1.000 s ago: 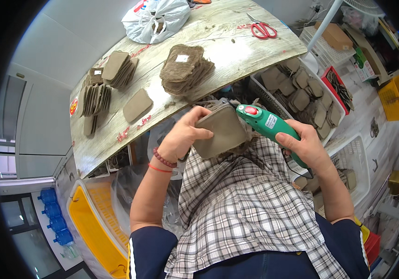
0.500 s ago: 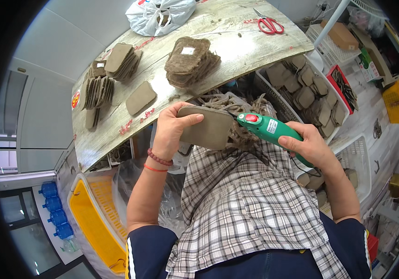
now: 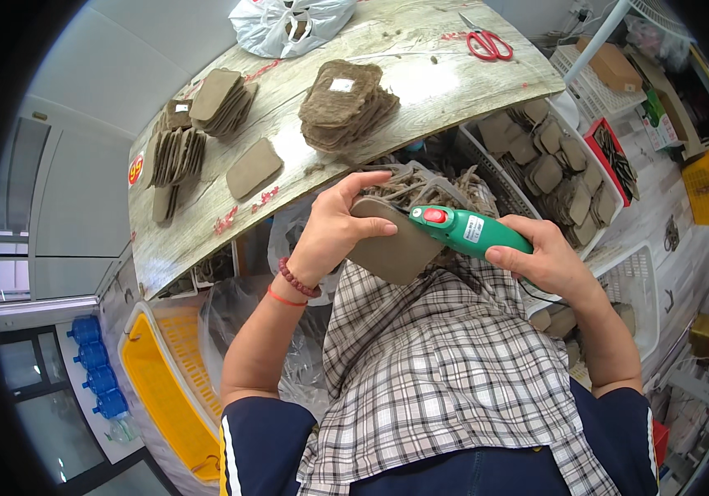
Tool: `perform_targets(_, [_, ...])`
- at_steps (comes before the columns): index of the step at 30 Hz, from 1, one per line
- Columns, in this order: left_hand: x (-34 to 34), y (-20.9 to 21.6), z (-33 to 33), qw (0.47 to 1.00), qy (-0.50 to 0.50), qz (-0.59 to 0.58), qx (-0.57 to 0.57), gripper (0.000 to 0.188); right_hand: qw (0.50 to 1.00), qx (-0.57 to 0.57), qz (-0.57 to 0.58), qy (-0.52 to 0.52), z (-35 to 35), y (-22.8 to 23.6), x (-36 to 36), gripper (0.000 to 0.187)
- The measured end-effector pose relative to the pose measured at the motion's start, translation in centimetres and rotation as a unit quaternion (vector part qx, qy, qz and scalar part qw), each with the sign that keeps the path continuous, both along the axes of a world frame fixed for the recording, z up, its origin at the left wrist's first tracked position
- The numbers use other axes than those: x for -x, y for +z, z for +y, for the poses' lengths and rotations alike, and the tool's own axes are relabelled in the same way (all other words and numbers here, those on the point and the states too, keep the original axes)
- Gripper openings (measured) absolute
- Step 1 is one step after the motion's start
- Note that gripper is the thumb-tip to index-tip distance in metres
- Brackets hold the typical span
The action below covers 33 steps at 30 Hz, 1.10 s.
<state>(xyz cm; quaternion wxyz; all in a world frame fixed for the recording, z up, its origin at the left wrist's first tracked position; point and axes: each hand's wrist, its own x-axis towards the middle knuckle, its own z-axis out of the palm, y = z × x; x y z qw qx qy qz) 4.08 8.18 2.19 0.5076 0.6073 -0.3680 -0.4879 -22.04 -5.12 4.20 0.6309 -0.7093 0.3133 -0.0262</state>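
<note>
L hand (image 3: 328, 230) fingers pinch the brown pad (image 3: 396, 250) above the plaid cloth (image 3: 437, 372), R hand (image 3: 543, 255) fingers wrap the green tool (image 3: 477, 232), so it's prob best to keep the pad still & go slow along 1 edge, L thumb (image 3: 378, 226) clear.

Wearing navy short-sleeved top (image 3: 268, 434), white sleeve stripe (image 3: 229, 463), checked apron (image 3: 445, 372), dark-red beaded bracelet (image 3: 296, 283), thin red cord (image 3: 285, 299) circling left wrist (image 3: 290, 291).
</note>
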Motion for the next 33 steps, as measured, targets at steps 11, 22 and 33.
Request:
perform_targets(11, [-1.3, 1.4, 0.3, 0.996, -0.06, 0.044, -0.059, 0.097, 0.998, -0.04, -0.029, 0.044, -0.2, -0.6, -3.5, 0.039])
perform_targets(22, [-21.3, -7.6, 5.8, 0.915, 0.375, -0.151, 0.02, 0.045, 0.988, -0.017, -0.098, -0.116, -0.8, -2.6, -1.7, 0.038])
perform_targets(33, [-7.8, -2.4, -10.4, 0.696, 0.12, -0.708, -0.005, 0.078, 0.981, -0.032, -0.085, -0.17, 0.1, -4.2, 0.8, 0.045])
